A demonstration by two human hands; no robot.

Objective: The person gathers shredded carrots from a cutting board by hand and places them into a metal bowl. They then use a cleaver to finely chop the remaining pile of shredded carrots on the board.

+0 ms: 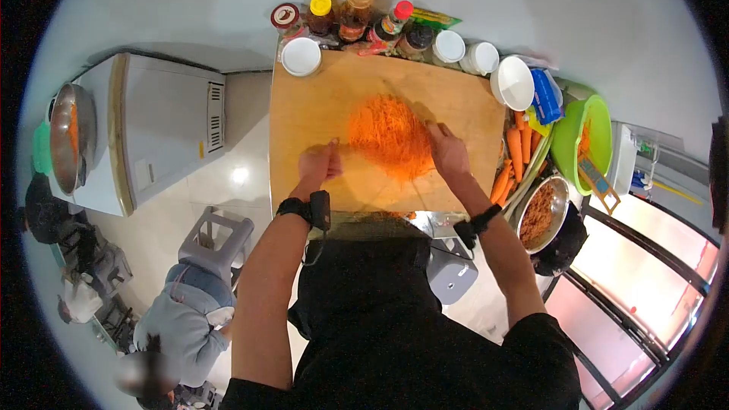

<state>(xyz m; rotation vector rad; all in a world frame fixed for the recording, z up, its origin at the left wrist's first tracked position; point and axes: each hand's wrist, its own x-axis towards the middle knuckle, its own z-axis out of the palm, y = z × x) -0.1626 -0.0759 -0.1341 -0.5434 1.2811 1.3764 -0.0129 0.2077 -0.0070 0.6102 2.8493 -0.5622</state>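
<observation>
1. The left hand (319, 163) rests on the board with its fingers curled in and its thumb pointing toward the heap. I cannot tell whether it has any strands pinched.
2. The right hand (448, 150) lies knuckles up against the other side of the heap, fingers bent. What it holds, if anything, is hidden by the hand itself.
3. The pile of shredded carrot (389, 135) sits between the two hands. Its left edge is just beside the left thumb and its right edge touches the right fingers.
4. The pile lies on a wooden cutting board (304, 114), a little above the board's middle in the view.
5. Both wrists carry dark bands.
6. Sauce bottles (357, 11) and white lidded tubs (301, 55) stand in a row along the board's far edge.
7. Right of the board lie whole carrots (516, 150), with a white bowl (512, 82) beyond them.
8. Further right, a green bowl (581, 137) holds a grater (600, 184). Nearer the person is a steel bowl (560, 196) of brownish shreds.
9. Far to the left, a steel pan (72, 137) sits on a white appliance (163, 125), and another person (182, 319) is low by a stool (216, 235).
</observation>
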